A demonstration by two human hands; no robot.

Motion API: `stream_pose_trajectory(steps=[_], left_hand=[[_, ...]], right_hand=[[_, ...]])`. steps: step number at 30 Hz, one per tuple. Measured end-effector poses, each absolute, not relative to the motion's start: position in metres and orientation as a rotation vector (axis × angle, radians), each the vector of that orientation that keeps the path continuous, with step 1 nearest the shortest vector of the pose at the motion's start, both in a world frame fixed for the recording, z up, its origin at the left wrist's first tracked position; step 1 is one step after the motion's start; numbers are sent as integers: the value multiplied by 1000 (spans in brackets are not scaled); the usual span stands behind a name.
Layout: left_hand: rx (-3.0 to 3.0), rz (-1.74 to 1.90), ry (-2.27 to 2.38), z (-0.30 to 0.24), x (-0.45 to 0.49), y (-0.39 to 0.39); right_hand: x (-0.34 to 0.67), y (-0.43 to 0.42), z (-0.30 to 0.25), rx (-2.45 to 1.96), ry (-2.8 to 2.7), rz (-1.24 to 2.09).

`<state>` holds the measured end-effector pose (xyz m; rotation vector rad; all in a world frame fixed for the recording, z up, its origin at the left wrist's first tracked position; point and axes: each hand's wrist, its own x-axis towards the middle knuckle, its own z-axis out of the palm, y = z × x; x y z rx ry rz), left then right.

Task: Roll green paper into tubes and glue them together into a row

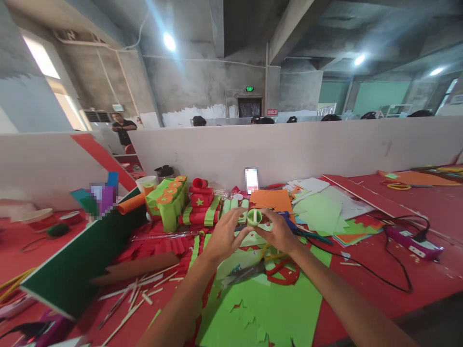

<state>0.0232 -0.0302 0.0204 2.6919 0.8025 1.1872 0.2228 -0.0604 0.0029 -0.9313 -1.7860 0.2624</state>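
Between my two hands is a small light-green paper tube (254, 218), its open end facing me with a pale strip across the opening. My left hand (224, 235) curls around its left side, thumb below and fingers above. On the other side, my right hand (280, 232) grips it with the thumb and curved fingers. Beneath the hands lie red-handled scissors (284, 273) on a large green sheet (267, 308) with star-shaped cutouts. Several pale green paper rolls (234, 204) stand just behind my left hand.
Green tubes with orange star tops (168, 212) and a red paper stack (201, 200) stand left. A dark green board (83, 260) and wooden sticks (132, 303) lie nearer. A lit phone (251, 180) leans on the white partition (289, 149). A purple power strip (414, 243) trails cable rightward.
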Motion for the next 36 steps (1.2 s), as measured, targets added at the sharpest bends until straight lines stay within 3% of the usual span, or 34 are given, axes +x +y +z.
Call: stream_pose_trajectory(steps=[9,36], left_hand=[[2561,1258,613,16,31,-33],[2515,1335,680,18,32,-36]], right_hand=[[226,-53,-8,-893,-1868,160],[221,-57,-6,-856,-1828,271]])
